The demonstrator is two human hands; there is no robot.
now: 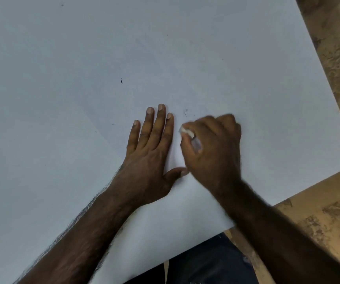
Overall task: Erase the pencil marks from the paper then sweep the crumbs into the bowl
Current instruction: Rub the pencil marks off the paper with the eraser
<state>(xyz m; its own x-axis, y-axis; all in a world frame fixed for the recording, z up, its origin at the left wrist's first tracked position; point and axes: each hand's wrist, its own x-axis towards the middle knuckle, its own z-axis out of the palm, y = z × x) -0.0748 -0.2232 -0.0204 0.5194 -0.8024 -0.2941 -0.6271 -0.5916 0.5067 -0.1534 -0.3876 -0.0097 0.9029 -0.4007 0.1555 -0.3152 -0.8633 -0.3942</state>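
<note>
Head view: left hand [150, 152] lies flat on the paper [62, 99], fingers straight. Just right of it, right hand [212, 148] has its fingers clenched around a white eraser [186, 131]. Beyond, dark crumbs [121, 81] dot the paper.

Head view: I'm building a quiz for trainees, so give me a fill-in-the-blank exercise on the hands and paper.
1. The left hand lies ____ on the paper.
2. The right hand grips a white ____.
3. A curly eraser crumb lies just beyond the ____ hand.
Missing words: flat; eraser; right
</note>
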